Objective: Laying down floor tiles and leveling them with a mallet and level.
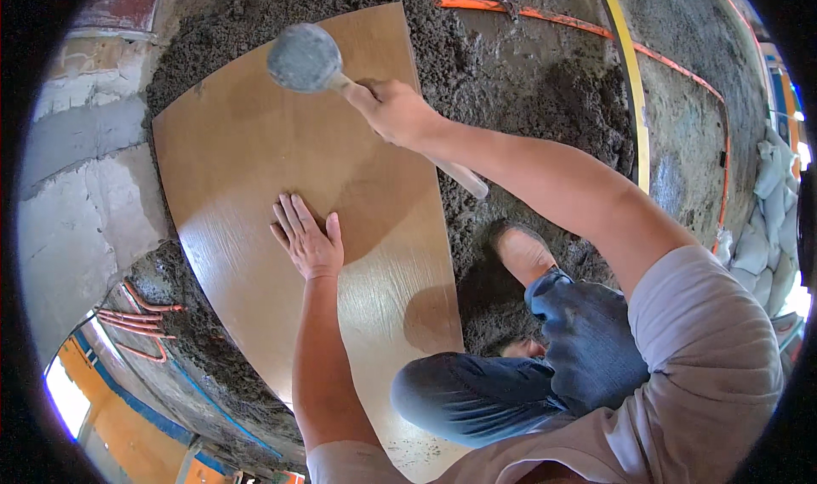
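Observation:
A large tan floor tile [281,152] with a glossy face lies on dark, crumbly mortar [230,33]. My left hand [311,239] rests palm down on the middle of it, fingers apart. Above the tile's far part, my right hand [393,114] is closed round the pale handle of a mallet [305,57]. The mallet's round grey head looks raised over the surface, though whether it touches is hard to tell. The handle's end sticks out past my wrist, beyond the tile's right edge.
A yellow level [630,76] runs along the right. Orange conduit [545,14] crosses the floor at the far right, and more orange pipes [140,318] come out at the left. White sacks [766,220] are piled at the right rim. A rough grey wall [85,203] borders the tile's left.

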`<control>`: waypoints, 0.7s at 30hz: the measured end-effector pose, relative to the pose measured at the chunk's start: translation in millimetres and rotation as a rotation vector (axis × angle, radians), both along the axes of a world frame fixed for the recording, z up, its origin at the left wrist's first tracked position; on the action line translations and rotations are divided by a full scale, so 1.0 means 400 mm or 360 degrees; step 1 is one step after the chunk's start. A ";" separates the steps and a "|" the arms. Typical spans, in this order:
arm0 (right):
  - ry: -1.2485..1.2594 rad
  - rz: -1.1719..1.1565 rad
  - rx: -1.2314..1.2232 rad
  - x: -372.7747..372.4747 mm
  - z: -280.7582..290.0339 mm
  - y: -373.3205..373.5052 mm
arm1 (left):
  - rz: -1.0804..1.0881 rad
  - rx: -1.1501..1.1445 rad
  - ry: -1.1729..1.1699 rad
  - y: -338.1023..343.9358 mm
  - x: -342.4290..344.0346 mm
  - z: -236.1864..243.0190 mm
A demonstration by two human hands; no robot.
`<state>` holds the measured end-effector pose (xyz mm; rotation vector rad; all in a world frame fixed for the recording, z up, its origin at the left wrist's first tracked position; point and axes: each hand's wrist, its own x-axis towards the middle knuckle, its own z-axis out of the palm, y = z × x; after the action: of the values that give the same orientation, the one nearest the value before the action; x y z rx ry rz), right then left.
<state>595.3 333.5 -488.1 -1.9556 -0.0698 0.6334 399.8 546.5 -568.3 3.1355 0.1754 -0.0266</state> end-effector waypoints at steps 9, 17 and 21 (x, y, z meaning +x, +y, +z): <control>-0.0092 0.0220 -0.0096 -0.063 -0.043 -0.040 | -0.0002 -0.0020 -0.0058 -0.008 0.005 -0.010; 0.0093 0.0114 0.0006 -0.050 -0.007 -0.078 | 0.0040 0.0005 -0.0017 -0.007 0.006 -0.005; 0.0097 0.0204 0.0038 -0.057 0.019 -0.050 | 0.0088 -0.0012 0.0050 -0.004 0.004 0.002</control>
<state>572.6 313.4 -480.4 -1.9183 -0.1648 0.7723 401.3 545.0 -567.5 3.1227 0.2612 -0.0766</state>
